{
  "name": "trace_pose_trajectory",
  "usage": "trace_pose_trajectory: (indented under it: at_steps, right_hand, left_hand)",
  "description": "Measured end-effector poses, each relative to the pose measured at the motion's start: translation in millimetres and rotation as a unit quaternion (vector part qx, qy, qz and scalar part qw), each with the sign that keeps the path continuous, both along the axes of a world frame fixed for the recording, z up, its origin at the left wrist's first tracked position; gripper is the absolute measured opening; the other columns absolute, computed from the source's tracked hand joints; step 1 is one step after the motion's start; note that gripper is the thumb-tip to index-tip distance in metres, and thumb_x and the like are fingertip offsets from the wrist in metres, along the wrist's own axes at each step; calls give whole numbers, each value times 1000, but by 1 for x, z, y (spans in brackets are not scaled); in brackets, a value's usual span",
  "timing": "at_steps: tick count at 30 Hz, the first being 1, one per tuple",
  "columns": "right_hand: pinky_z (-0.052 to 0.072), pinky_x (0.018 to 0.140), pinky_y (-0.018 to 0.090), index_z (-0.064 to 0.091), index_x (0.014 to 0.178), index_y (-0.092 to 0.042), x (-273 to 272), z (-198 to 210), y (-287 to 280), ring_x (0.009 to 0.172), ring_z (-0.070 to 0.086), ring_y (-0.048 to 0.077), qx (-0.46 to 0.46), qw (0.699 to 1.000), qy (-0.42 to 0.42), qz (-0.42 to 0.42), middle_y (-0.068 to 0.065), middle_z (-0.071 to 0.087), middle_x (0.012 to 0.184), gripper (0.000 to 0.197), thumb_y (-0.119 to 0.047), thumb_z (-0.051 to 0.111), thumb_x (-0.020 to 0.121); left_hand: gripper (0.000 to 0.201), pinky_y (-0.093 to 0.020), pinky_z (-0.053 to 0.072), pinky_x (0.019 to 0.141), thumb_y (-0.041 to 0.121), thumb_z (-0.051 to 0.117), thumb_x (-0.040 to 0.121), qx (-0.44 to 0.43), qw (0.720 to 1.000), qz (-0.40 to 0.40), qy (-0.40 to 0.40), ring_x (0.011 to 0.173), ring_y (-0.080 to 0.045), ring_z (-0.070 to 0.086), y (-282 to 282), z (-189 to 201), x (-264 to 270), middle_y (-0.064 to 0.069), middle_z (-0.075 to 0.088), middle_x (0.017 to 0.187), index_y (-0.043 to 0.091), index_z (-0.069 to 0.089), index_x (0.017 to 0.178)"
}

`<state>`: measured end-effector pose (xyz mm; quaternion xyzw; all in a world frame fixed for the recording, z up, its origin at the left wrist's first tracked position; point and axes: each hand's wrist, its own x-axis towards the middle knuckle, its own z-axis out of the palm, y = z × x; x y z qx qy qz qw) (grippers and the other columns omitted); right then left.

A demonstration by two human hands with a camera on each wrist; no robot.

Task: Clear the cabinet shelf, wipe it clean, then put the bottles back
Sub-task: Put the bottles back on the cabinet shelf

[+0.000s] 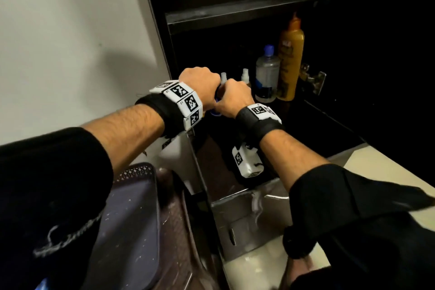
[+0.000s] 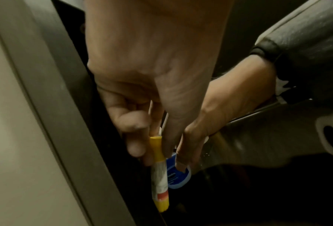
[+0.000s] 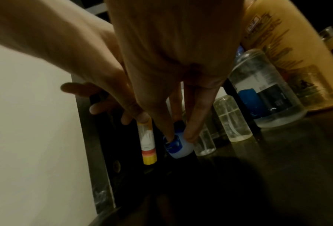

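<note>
On the dark cabinet shelf [image 1: 317, 110], my left hand [image 1: 199, 80] pinches the top of a slim white tube with yellow ends [image 2: 159, 175], close to the cabinet's left wall. Beside it, my right hand [image 3: 179, 134] grips a small blue bottle [image 3: 178, 145] from above, and the bottle is tilted. Two small clear spray bottles [image 3: 232, 120] stand just right of my hands. Further right are a clear bottle with a blue cap [image 1: 267, 75] and a tall orange bottle [image 1: 290, 59]. Whether the tube and the blue bottle touch the shelf is hidden.
An upper shelf [image 1: 247, 10] hangs above the bottles. A metal hinge [image 1: 313, 79] sticks out at the right. Below the cabinet is a steel sink [image 1: 247, 216], with a purple plastic basket [image 1: 134, 207] at lower left and a pale counter [image 1: 388, 167] at right.
</note>
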<state>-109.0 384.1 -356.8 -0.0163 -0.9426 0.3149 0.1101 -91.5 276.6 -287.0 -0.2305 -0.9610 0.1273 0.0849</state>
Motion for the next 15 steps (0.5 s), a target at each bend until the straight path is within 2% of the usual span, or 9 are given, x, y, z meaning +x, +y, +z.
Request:
trace_pose_trajectory:
  at_steps: [2, 4, 7, 9, 12, 13, 15]
  right_hand:
    - [52, 101, 43, 43, 154, -8, -8, -2, -3, 124, 63, 39, 8, 1000, -11, 4, 18, 70, 124, 82, -32, 80, 84]
    - [53, 101, 45, 31, 160, -9, -11, -4, -5, 123, 64, 39, 14, 1000, -23, 8, 19, 70, 124, 94, -29, 80, 83]
    - [54, 101, 43, 19, 166, -11, -9, -6, -5, 124, 63, 38, 23, 999, -29, 9, 18, 69, 125, 104, -20, 79, 82]
    - [54, 102, 43, 16, 167, -13, -8, -8, -5, 125, 63, 37, 26, 999, -32, 7, 16, 69, 126, 104, -18, 78, 83]
    - [50, 108, 44, 21, 166, -15, -2, -6, -2, 130, 60, 36, 21, 1000, -18, 7, 15, 70, 126, 99, -19, 78, 85]
    - [48, 109, 43, 26, 165, -15, 2, -4, 0, 134, 57, 37, 16, 1000, -15, 9, 16, 69, 129, 94, -19, 77, 86]
    - [50, 108, 42, 50, 154, -14, 10, -2, 5, 137, 54, 38, 0, 1000, -17, 9, 17, 66, 136, 72, -18, 77, 87]
  left_hand:
    - [35, -36, 43, 67, 39, 71, 81, -32, 999, 13, -3, 86, -29, 64, 5, -2, -7, -3, 53, 76, 10, 65, 100]
    - [30, -35, 44, 66, 37, 70, 83, -44, 999, 28, -5, 76, -24, 56, 7, -6, -14, 1, 44, 67, 12, 62, 95]
    - [24, -35, 44, 67, 34, 68, 85, -48, 998, 42, -15, 76, -23, 53, 4, -8, -21, 0, 45, 69, 13, 60, 95]
    - [26, -34, 45, 67, 33, 68, 85, -49, 998, 46, -17, 76, -23, 54, 3, -7, -23, -1, 50, 74, 12, 63, 99]
    - [29, -34, 44, 67, 33, 69, 84, -46, 997, 53, -28, 77, -23, 54, 4, -7, -23, 0, 47, 69, 12, 64, 104]
    - [29, -34, 44, 67, 32, 70, 84, -44, 997, 52, -25, 77, -23, 53, 4, -7, -22, 0, 45, 69, 12, 64, 104]
    - [28, -35, 43, 67, 29, 69, 85, -47, 998, 46, -10, 78, -24, 52, 2, -6, -20, -1, 46, 72, 11, 64, 106]
